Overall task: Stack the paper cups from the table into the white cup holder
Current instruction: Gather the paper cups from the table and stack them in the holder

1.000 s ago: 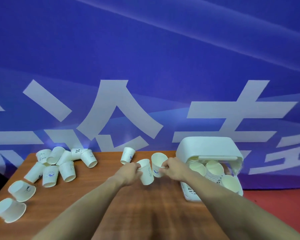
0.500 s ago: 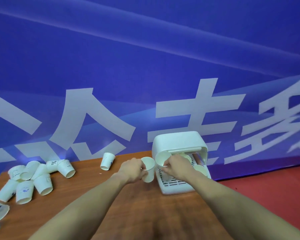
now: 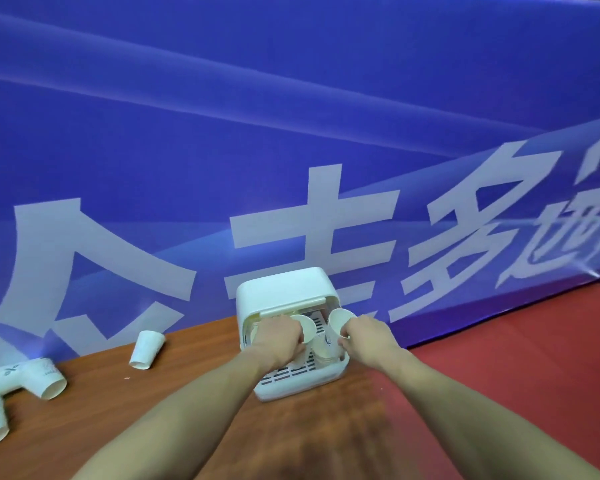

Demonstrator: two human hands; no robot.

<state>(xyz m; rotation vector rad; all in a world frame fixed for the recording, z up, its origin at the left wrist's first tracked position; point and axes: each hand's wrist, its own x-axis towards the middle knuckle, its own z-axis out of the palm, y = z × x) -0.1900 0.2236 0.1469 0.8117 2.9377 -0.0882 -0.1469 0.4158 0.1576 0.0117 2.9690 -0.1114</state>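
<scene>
Two bare forearms reach forward from the bottom edge over the wooden table, whose reddish-brown top fills the near ground. The left hand is closed around a paper cup, gripping it by the wall with its open mouth tilted up toward the camera, inside the open front of the white cup holder. The right hand pinches a second paper cup by its rim and wall, also mouth-up, at the holder's right side above other cups nested inside; how many sit there cannot be told. The holder's slotted base tray sticks out toward the camera, beside the table's right edge.

Farther left on the table, a single paper cup stands upside down, well apart from the holder. At the far left edge lies a cluster of loose cups on their sides, touching one another. Behind the table hangs a blue banner with large white characters, and red flooring lies to the right.
</scene>
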